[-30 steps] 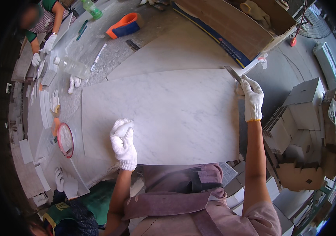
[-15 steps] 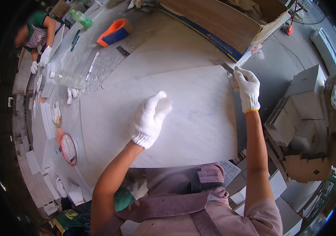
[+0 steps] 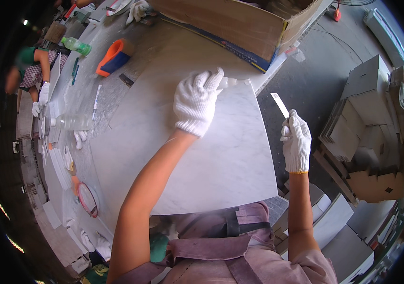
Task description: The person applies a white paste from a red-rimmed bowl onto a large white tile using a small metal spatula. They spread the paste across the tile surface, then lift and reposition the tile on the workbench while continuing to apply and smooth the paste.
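Grips a bottle (image 3: 230, 83) in the left hand (image 3: 195, 102), over the far right corner of the marbled slab (image 3: 202, 165); pinches a blade (image 3: 280, 105) in the right hand (image 3: 297, 142), off the slab's right edge, with a carton (image 3: 225, 26) beyond the slab.

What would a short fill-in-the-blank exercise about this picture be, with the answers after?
The right hand holds a thin flat strip past the ____ edge of the pale slab.
The left hand, gloved in the colour ____, holds a small translucent object.
The tinted bottle beyond the clear bottle is coloured ____.
Missing words: right; white; green.
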Demonstrator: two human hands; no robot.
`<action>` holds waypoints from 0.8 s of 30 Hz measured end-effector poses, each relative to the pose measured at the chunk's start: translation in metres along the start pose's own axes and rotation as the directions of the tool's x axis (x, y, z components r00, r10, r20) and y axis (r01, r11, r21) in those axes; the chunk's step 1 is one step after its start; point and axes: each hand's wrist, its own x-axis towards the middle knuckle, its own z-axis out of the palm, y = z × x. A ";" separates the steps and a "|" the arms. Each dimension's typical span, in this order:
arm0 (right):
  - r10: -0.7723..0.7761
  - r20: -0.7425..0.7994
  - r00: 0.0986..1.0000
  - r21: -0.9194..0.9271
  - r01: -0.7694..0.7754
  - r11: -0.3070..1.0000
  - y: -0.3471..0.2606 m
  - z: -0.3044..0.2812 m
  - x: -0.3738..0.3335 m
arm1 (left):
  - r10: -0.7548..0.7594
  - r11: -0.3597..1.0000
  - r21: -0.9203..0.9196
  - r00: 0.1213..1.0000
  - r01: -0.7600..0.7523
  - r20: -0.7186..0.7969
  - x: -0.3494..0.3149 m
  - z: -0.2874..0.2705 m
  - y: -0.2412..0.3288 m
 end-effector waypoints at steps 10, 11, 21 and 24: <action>0.088 -0.105 0.991 -0.011 -0.089 0.996 0.020 -0.034 -0.005 | 0.109 0.992 0.050 0.992 -0.112 0.064 0.016 0.015 -0.002; 0.097 -0.106 0.990 -0.009 -0.099 0.995 0.019 -0.034 -0.005 | 0.118 0.991 0.058 0.992 -0.120 0.050 0.016 0.016 -0.003; 0.072 -0.074 0.995 -0.020 -0.074 0.997 0.015 -0.027 -0.006 | 0.162 0.981 0.106 0.986 -0.165 0.037 0.020 0.014 0.001; 0.051 -0.056 0.997 -0.020 -0.053 0.998 0.013 -0.026 -0.007 | 0.174 0.978 0.116 0.985 -0.175 0.025 0.021 0.013 0.001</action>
